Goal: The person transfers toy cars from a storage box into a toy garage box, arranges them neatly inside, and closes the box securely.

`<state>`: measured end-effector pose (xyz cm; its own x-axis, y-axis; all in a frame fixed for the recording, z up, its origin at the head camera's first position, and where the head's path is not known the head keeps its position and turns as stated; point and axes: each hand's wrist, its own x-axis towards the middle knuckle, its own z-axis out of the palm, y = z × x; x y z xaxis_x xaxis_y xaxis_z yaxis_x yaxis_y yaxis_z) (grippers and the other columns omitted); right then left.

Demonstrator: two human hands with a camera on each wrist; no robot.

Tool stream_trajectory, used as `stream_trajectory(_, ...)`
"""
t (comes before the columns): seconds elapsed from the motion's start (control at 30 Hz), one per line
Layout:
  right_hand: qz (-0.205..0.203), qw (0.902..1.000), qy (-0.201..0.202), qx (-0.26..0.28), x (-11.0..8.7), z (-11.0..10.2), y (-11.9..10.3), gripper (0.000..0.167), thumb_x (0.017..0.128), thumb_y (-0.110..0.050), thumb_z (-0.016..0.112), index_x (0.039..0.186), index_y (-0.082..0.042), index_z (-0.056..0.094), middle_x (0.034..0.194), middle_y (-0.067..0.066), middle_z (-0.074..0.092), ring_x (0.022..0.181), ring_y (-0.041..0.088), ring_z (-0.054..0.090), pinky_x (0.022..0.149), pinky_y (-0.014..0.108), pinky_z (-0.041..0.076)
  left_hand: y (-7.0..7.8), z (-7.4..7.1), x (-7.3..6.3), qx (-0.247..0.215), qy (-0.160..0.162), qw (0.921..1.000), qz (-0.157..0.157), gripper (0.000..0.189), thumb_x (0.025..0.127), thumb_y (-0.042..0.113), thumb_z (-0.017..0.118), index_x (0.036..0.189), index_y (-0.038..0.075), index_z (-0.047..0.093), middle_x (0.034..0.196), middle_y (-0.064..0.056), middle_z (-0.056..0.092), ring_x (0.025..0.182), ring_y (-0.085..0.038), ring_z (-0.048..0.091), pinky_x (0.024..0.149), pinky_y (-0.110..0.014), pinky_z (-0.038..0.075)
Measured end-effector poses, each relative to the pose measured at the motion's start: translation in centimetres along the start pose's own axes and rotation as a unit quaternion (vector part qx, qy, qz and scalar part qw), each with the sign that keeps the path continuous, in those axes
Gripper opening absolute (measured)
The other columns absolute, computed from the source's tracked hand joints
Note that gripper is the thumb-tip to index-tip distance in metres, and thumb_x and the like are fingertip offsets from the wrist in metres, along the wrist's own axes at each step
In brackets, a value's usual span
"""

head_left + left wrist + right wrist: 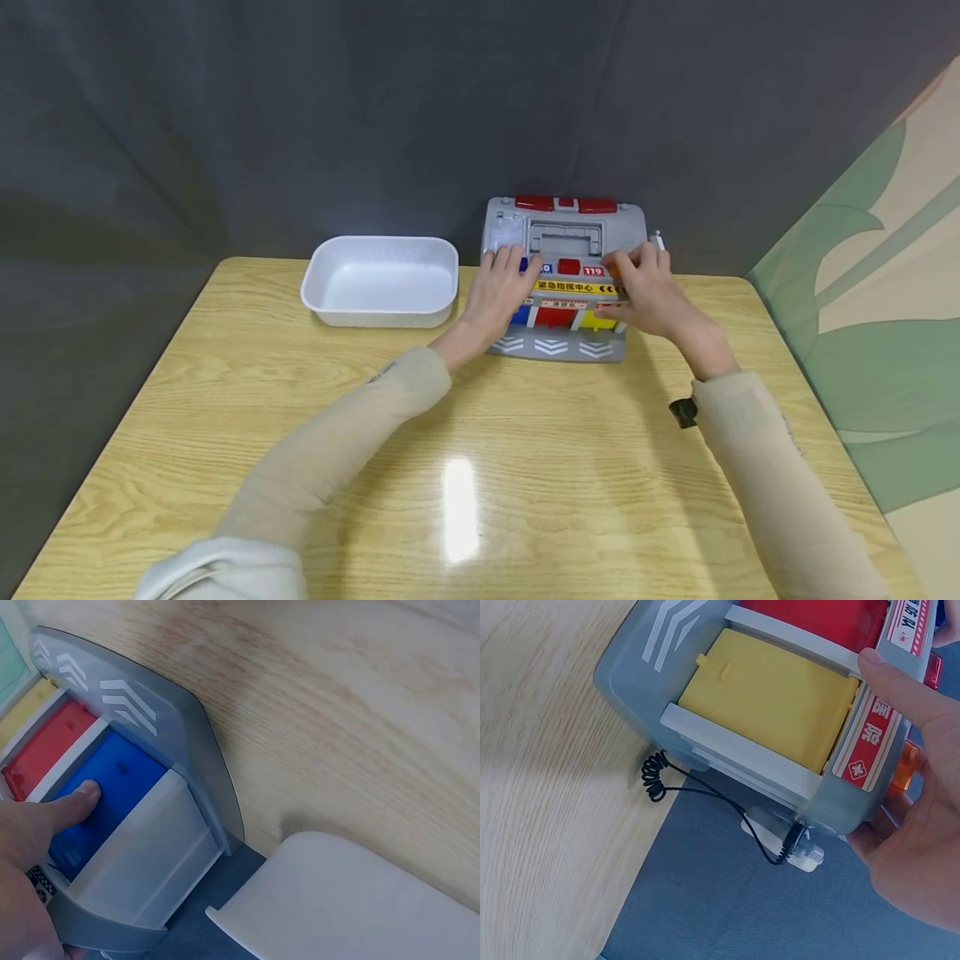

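A grey toy emergency station [573, 287] stands at the back of the table, with red lights and a carrying handle on its roof. Its front has a blue door [124, 776], a red door [817, 619] and a yellow door [769, 697], above a ramp [551, 343] with white arrows. My left hand [497, 287] holds the station's left side, fingers over the top and thumb against the blue door. On the right side my right hand [651, 292] grips the upper edge, thumb at the front sign strip [866, 742] and fingers behind, partly hidden.
Left of the station sits a white plastic tub [375, 318]. A black coiled cord [654, 780] runs to a small white handset-like piece [802, 857] on the station's right side. Dark curtain [375, 117] hangs behind the wooden table [525, 458]; a leaf-patterned surface [885, 350] borders the right.
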<state>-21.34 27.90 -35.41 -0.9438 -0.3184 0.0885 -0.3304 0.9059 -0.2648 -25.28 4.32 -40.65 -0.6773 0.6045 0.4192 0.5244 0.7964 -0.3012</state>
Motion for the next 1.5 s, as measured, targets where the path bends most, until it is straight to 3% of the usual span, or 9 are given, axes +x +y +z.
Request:
stream_trajectory(0.37,0.004,0.9999,0.005,0.012,0.6,0.0,-0.9,0.064,0.080,-0.021,0.080,0.127,-0.001,0.041,0.114,0.024,0.031,0.111,0.043,0.024,0.084,0.052,0.039,-1.1,-0.1,-0.6,0.003,0.024,0.9997,-0.008,0.057,0.081,0.012,0.072,0.133,0.014,0.049,0.119,-0.016,0.048,0.107,-0.030,0.046,0.086,-0.040,0.042)
stream_trajectory(0.7,0.004,0.9998,0.002,0.018,0.3,0.6,-1.2,0.065,0.080,-0.021,0.081,0.128,-0.001,0.042,0.113,0.023,0.031,0.110,0.042,0.025,0.083,0.051,0.038,-0.9,-0.1,-1.5,-0.013,0.023,0.9996,-0.008,0.051,0.086,0.010,0.068,0.133,0.014,0.049,0.120,-0.016,0.048,0.107,-0.030,0.045,0.086,-0.040,0.043)
stream_trajectory(0.8,0.002,0.9998,0.003,0.018,0.2,0.4,-1.1,0.065,0.080,-0.021,0.081,0.128,-0.001,0.042,0.113,0.024,0.030,0.109,0.043,0.024,0.083,0.051,0.037,-0.8,-0.2,-1.4,-0.029,0.021,0.9993,-0.009,0.056,0.084,0.022,0.074,0.134,0.014,0.049,0.120,-0.016,0.048,0.108,-0.030,0.044,0.086,-0.040,0.042)
stream_trajectory(0.93,0.009,0.9997,-0.001,0.021,0.0,0.3,-0.9,0.065,0.080,-0.020,0.080,0.128,0.000,0.041,0.114,0.024,0.030,0.109,0.043,0.024,0.082,0.051,0.037,-0.6,-0.3,-1.0,-0.049,0.004,0.9988,-0.001,0.077,0.076,0.051,0.077,0.136,0.013,0.047,0.122,-0.015,0.046,0.109,-0.030,0.043,0.088,-0.042,0.040)
stream_trajectory(1.07,0.015,0.9996,-0.002,0.023,-0.1,0.4,-0.4,0.066,0.080,-0.020,0.080,0.129,0.000,0.041,0.115,0.024,0.030,0.111,0.042,0.024,0.082,0.051,0.039,-0.5,-0.5,-0.8,-0.056,-0.016,0.9983,0.005,0.081,0.081,0.070,0.058,0.137,0.013,0.047,0.122,-0.014,0.045,0.109,-0.030,0.042,0.091,-0.044,0.039)
stream_trajectory(1.2,0.014,0.9997,0.005,0.021,-0.3,0.8,-0.2,0.068,0.079,-0.019,0.081,0.130,0.001,0.040,0.119,0.026,0.031,0.113,0.044,0.024,0.083,0.052,0.039,-0.4,-0.6,-0.8,-0.078,-0.032,0.9964,-0.005,0.076,0.089,0.072,0.038,0.137,0.014,0.047,0.124,-0.013,0.044,0.112,-0.029,0.040,0.095,-0.046,0.037)
stream_trajectory(1.5,-0.014,0.9981,0.057,0.017,0.0,1.5,-1.0,0.069,0.082,-0.035,0.077,0.123,0.007,0.042,0.114,0.029,0.034,0.107,0.045,0.025,0.081,0.052,0.026,-0.5,-0.9,-1.2,-0.128,-0.023,0.9905,-0.046,0.069,0.095,0.065,0.035,0.143,0.016,0.040,0.126,-0.013,0.042,0.113,-0.028,0.039,0.094,-0.041,0.036)
